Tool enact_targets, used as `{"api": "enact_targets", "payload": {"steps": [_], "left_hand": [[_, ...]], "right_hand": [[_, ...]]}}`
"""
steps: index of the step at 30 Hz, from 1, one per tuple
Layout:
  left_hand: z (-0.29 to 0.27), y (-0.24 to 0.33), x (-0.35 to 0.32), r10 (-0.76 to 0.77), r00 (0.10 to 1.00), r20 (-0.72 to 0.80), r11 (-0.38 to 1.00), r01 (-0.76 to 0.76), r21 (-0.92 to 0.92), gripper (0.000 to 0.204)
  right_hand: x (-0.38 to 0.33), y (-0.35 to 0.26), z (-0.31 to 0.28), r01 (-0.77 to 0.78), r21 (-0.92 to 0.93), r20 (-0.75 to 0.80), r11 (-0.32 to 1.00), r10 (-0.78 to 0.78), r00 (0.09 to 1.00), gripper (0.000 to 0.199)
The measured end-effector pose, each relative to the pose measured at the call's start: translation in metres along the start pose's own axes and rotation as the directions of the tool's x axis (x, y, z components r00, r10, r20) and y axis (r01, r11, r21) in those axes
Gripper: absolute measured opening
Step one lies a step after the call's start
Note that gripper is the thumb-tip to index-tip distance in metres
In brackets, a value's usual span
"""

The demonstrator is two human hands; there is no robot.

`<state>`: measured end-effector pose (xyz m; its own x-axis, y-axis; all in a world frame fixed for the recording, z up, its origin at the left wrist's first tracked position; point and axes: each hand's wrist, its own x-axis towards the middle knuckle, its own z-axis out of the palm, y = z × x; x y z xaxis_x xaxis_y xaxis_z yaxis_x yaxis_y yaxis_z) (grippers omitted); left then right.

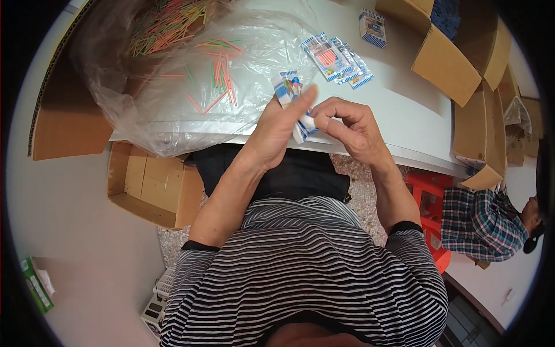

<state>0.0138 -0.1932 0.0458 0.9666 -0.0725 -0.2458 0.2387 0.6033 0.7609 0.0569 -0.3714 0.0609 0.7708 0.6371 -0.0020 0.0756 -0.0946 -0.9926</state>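
Note:
Near the front edge of the table, my left hand [277,124] is closed around a small blue-and-white printed box [287,81], its thumb lying across the front. My right hand [355,127] pinches a white part at the box's lower right end between thumb and fingertips. The fingers cover much of the box, so its contents cannot be seen. Just beyond my hands, several flat blue-and-white printed packets [329,58] lie overlapping on the white table. Farther back stands another small blue-and-white box [373,28].
Clear plastic sheeting [156,124] spreads over the left side, with loose coloured sticks [222,75] on it and a large heap [167,26] behind. Open cardboard boxes [448,63] stand right; another [147,185] sits below the table. A person in a plaid shirt [485,225] is at right, beside a red stool [430,202].

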Motion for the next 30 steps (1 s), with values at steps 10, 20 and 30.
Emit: {"api": "enact_targets", "payload": {"steps": [10,20,30], "left_hand": [[-0.012,0.001,0.001,-0.069,0.978,0.195,0.989,0.041,0.141,0.063],[-0.009,0.005,-0.001,-0.113,0.957,0.267,0.992,0.093,0.089,0.059],[-0.009,0.001,0.007,-0.162,0.948,0.273,0.984,0.177,-0.03,0.038]], "right_hand": [[-0.001,0.002,-0.014,-0.072,0.21,-0.018,0.975,0.078,0.997,0.018],[0.005,-0.002,-0.021,-0.166,0.339,0.075,0.926,0.149,0.986,0.019],[0.002,-0.005,-0.024,-0.06,0.052,-0.097,0.997,0.065,0.993,0.018]]}}
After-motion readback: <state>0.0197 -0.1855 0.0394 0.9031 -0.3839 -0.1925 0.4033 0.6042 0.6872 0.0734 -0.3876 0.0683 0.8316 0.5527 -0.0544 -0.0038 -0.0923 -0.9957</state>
